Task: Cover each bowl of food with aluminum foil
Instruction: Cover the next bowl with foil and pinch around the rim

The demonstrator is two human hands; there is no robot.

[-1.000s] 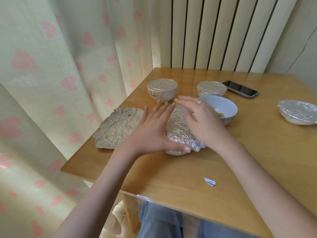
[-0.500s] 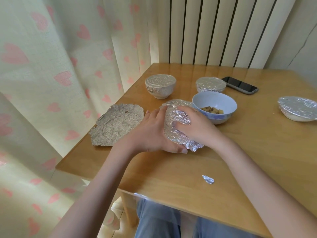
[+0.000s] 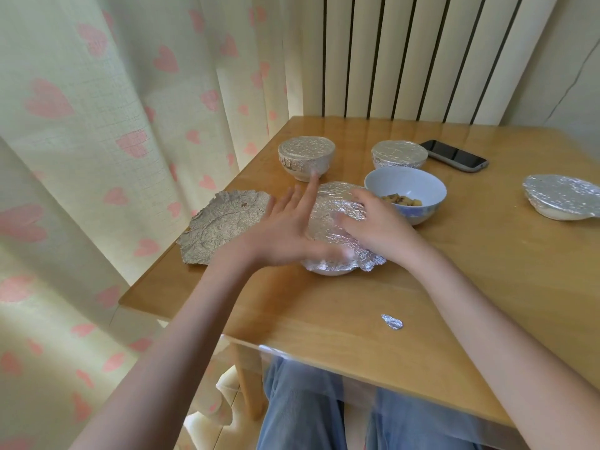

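A white bowl wrapped in crinkled foil (image 3: 334,228) sits near the table's left front. My left hand (image 3: 289,232) is beside its left side, fingers spread and blurred, thumb near the foil's lower edge. My right hand (image 3: 376,225) rests flat on the foil's right side, pressing it down. Just behind stands an uncovered blue bowl (image 3: 406,190) with brown food pieces in it. A loose, wrinkled foil sheet (image 3: 224,222) lies flat at the table's left edge.
Two foil-covered bowls, one (image 3: 306,155) at back left and another (image 3: 399,154) behind the blue bowl, stand on the wooden table (image 3: 487,271). A third covered bowl (image 3: 561,199) is at far right. A phone (image 3: 454,155) lies at the back, a foil scrap (image 3: 392,321) near the front.
My left hand has lifted off the foil's left side and opened, fingers now spread. My right hand has shifted from gripping the front to lying flat on the foil's right side.
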